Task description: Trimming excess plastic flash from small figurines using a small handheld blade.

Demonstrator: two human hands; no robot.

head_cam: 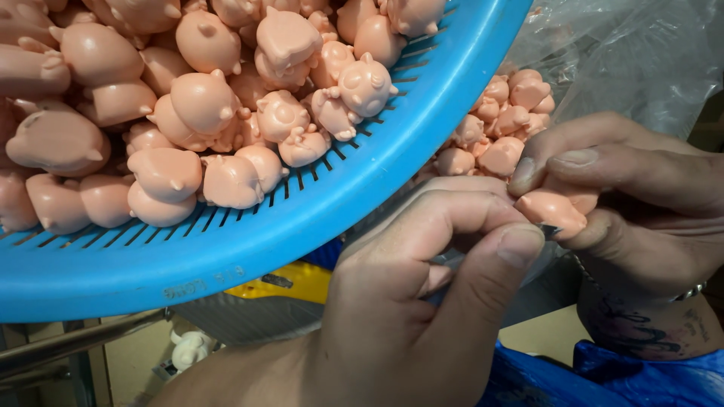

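My right hand point(648, 203) pinches a small pink pig-shaped figurine point(556, 208) between thumb and fingers. My left hand point(422, 309) is closed around a thin grey metal blade tool point(452, 261). The tool's tip point(553, 229) touches the underside of the held figurine. Both hands meet just below the rim of a blue slotted plastic basket point(226, 256). The basket is heaped with several more pink pig figurines point(204, 105).
A clear plastic bag point(641, 53) at the upper right holds another pile of pink figurines point(501, 128). Beneath the basket lie a yellow object point(294, 283), a grey surface and a white figurine point(188, 348). Blue cloth point(641, 380) lies at the bottom right.
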